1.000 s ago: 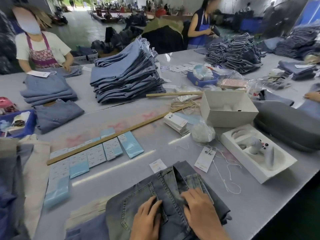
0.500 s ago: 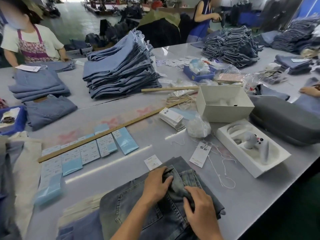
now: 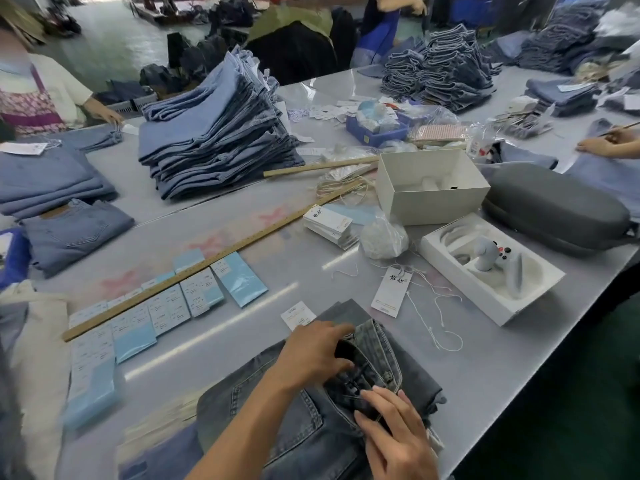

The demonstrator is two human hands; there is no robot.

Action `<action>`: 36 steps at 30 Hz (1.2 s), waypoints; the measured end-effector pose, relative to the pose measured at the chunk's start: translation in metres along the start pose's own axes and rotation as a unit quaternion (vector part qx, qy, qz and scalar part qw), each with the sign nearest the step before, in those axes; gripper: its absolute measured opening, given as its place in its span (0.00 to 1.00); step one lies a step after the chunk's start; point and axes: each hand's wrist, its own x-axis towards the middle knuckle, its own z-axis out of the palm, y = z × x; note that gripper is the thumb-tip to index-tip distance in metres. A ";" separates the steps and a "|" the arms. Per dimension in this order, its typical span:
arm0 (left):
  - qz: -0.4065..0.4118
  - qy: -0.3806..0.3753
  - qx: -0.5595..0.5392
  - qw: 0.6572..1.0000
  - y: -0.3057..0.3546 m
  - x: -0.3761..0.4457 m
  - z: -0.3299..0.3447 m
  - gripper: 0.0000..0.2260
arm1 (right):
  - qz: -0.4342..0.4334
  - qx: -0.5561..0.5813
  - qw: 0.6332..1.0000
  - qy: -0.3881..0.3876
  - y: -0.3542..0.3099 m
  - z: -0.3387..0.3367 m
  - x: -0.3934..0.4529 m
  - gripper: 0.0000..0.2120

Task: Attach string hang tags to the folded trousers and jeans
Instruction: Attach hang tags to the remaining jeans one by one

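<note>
Both hands had shifted on the folded dark grey denim jeans (image 3: 284, 420) since the moment before. Earlier the left hand (image 3: 313, 355) was bunching the waistband cloth; it had since slid toward the far edge of the fold, its fingers spread and curled over the raised waistband (image 3: 375, 344), the thumb tucked against the dark opening beneath them. Whether it truly pinched the cloth or only pressed on it could not be told for certain, though it appeared to hold the band up. The right hand (image 3: 394, 431) had drawn back toward the person, its fingers fairly straight and lying flat on the denim just below the fly, pressing it down rather than gripping.

Beyond the left fingertips, apart from the jeans, lay a white rectangular paper hang tag with black lettering (image 3: 391, 289), and its thin white looped string (image 3: 440, 327) trailed across the grey table (image 3: 502, 358) to the right of those fingertips. A small white card (image 3: 298, 315) lay just beside the left fingertips.

Judging from this, the waistband had been opened to expose a belt loop or buttonhole, and the tag was not yet attached; neither hand held it.
</note>
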 end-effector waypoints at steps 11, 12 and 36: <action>-0.074 -0.003 -0.151 0.986 -0.022 -0.001 -0.019 0.14 | -0.034 -0.001 0.999 0.013 -0.011 -0.008 0.003 0.12; -0.068 -0.014 -0.165 0.984 -0.025 -0.001 -0.023 0.14 | -0.032 0.021 0.999 0.018 -0.014 -0.006 0.002 0.14; 0.088 -0.110 0.000 0.990 0.034 -0.025 0.002 0.24 | 0.431 0.183 0.882 -0.047 0.013 -0.020 0.021 0.13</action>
